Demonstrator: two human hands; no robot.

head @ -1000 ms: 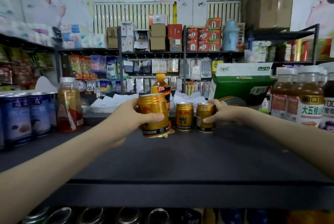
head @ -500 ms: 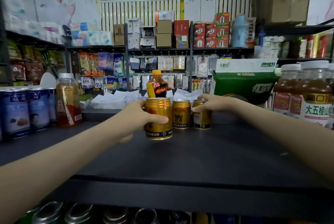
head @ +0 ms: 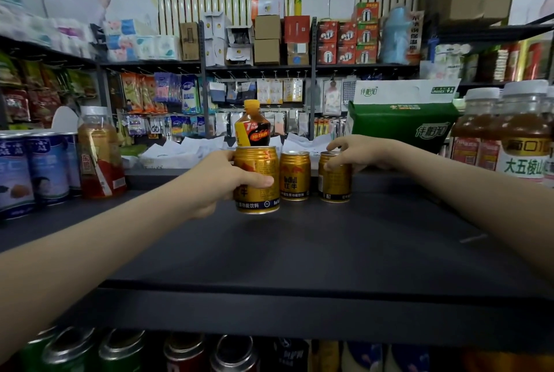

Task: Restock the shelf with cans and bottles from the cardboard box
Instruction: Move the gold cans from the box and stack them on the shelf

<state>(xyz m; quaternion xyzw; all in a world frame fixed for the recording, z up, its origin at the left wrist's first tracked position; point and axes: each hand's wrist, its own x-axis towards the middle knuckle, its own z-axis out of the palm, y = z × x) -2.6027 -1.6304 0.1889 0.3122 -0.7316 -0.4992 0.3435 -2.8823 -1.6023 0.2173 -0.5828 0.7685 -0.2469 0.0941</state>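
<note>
Hands (head: 221, 182) (head: 356, 152) each grip gold can (head: 257, 179) (head: 335, 178) on shelf (head: 299, 245).

Shelf (head: 299, 251) front bare; 3 cans (head: 295, 175) behind

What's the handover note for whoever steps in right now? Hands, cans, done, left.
Left hand: gripping a gold can at the shelf, left end of the row; can't tell if it's down.
Right hand: fingers on the right gold can, standing on the shelf.
Middle gold can: placed, untouched. Orange-capped bottle stands behind.
Done: two cans shelved.
Left: release both cans, fetch more; the box is out of view.
</note>
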